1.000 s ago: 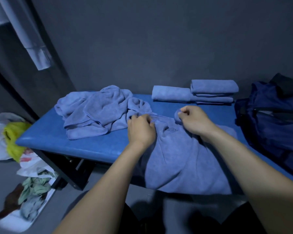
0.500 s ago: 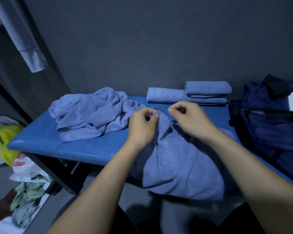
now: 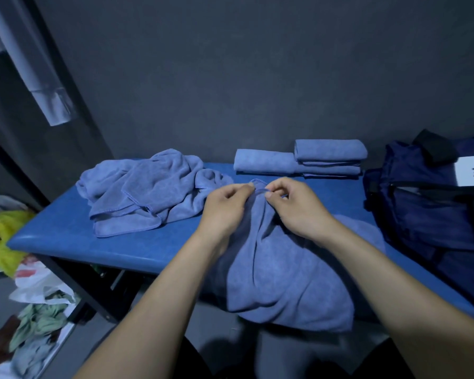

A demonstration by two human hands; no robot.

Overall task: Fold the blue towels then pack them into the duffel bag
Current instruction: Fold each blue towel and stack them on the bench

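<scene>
Towel in mid-frame lies bunched on the blue bench, its lower part hanging over the near edge. Both hands pinch its hemmed top edge — the left hand with fingers curled round the hem at centre, the right hand just beside it, thumb and fingers closed on the same edge. Left of the hands sits a rumpled pile of towels, touching the held one. Toward the upper right, against the dark wall, folded towels are stacked — a smaller one on top of longer ones. At the right edge of the frame the navy duffel bag rests on the bench, its white label showing. Plastic bags and clothes lie on the floor at lower left.
</scene>
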